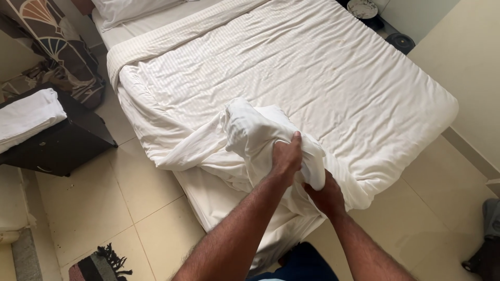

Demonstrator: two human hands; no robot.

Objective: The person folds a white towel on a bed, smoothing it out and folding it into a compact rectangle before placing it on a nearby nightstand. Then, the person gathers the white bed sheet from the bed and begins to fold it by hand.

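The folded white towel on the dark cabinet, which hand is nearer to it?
Left. The left hand grips the bunched sheet, closer to the folded towel; the right hand lies farther right.

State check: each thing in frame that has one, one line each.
left hand: closed on the white sheet
right hand: gripping the same sheet, lower down
white sheet: bunched, lifted off the bed
duvet: spread flat, wrinkled, top edge folded back
pillow: lying at the bed head
folded towels: stacked on the dark stand
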